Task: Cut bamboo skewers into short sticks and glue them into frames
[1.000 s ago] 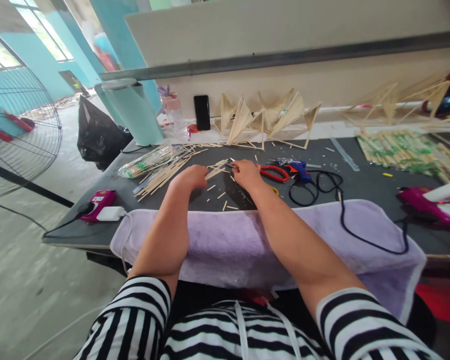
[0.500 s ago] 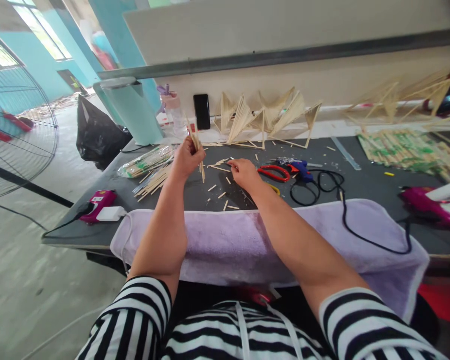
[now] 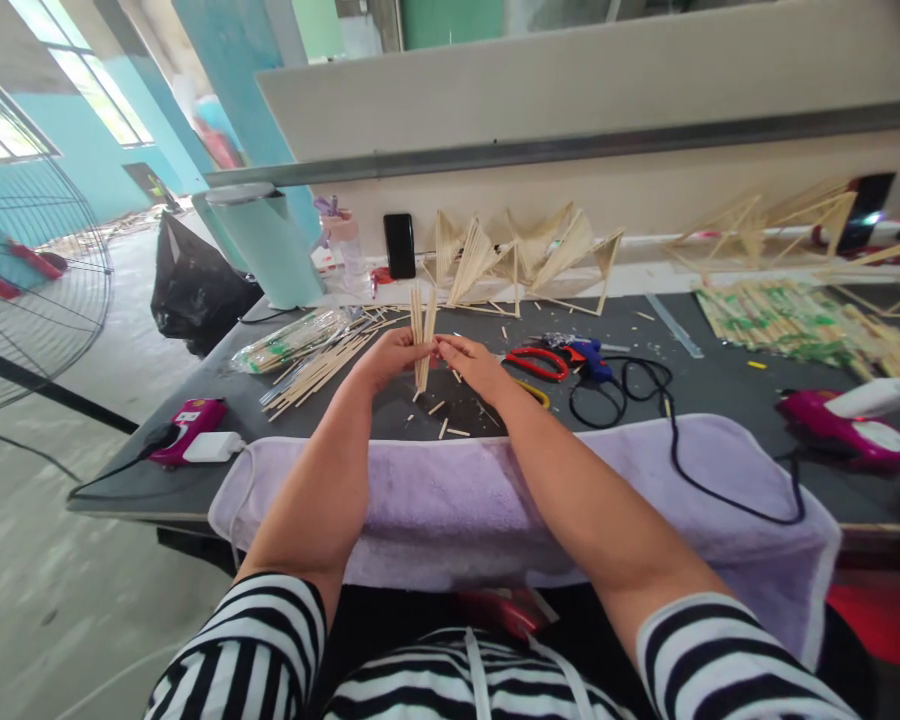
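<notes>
My left hand (image 3: 391, 358) is closed round a small bundle of thin wooden sticks (image 3: 422, 325), held upright over the dark table (image 3: 367, 410). Beside it, my right hand (image 3: 471, 366) has its fingers pinched together at the bundle's right side; what lies between the fingertips is too small to make out. Short stick pieces (image 3: 457, 432) are scattered below the hands. To the left lie loose long sticks (image 3: 311, 378) and a plastic packet of sticks (image 3: 289, 338). Stick frames (image 3: 480, 262) stand behind the hands.
Red-handled pliers (image 3: 536, 364), a blue glue gun (image 3: 591, 360) and its black cable lie to the right. A purple towel (image 3: 450, 490) covers the front edge. A phone (image 3: 400, 246), bottle (image 3: 343, 245) and teal jug (image 3: 270, 240) stand behind. Power strips sit at both sides.
My left hand has moved right with the bundle, which is now more upright. My right hand has come up against it. The camera view has shifted slightly.
</notes>
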`<control>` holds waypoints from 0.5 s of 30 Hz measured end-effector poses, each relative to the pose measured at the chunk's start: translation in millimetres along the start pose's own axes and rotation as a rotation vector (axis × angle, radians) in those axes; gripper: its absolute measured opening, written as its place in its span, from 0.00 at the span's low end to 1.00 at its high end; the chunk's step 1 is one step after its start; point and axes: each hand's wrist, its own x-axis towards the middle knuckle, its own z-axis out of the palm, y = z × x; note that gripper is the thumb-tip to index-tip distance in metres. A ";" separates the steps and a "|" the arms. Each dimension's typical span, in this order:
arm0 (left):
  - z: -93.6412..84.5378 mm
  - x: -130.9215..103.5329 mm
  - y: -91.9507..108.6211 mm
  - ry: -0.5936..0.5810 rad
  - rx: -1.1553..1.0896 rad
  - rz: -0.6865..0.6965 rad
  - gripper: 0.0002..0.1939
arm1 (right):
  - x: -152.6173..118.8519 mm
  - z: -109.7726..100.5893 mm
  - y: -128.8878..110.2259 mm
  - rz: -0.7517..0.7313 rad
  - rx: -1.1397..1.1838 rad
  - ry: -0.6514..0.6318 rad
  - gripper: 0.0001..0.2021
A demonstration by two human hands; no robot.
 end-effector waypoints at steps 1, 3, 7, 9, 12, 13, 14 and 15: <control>3.6 -0.9 2.6 -0.046 -0.018 -0.008 0.18 | -1.5 1.1 -2.4 0.002 0.119 -0.023 0.19; 11.1 -1.7 5.1 -0.139 -0.013 -0.026 0.17 | -3.4 3.6 -4.2 0.024 0.316 -0.065 0.22; 22.8 -0.1 3.7 -0.258 -0.013 -0.087 0.18 | -2.7 6.2 -0.2 0.117 0.526 -0.134 0.23; 23.7 0.8 2.2 -0.283 -0.037 -0.110 0.19 | -1.2 5.5 1.7 0.148 0.583 -0.145 0.22; 17.8 1.2 -0.5 -0.346 -0.057 -0.126 0.21 | 1.0 1.9 2.2 0.189 0.682 -0.104 0.16; 14.8 1.1 -1.6 -0.372 -0.063 -0.127 0.22 | 1.8 0.0 2.1 0.200 0.726 -0.083 0.14; 11.8 1.0 -2.7 -0.395 -0.073 -0.121 0.23 | 2.5 -2.1 2.1 0.210 0.776 -0.060 0.12; 9.1 0.7 -3.7 -0.409 -0.091 -0.115 0.24 | 3.3 -4.4 2.2 0.219 0.829 -0.042 0.10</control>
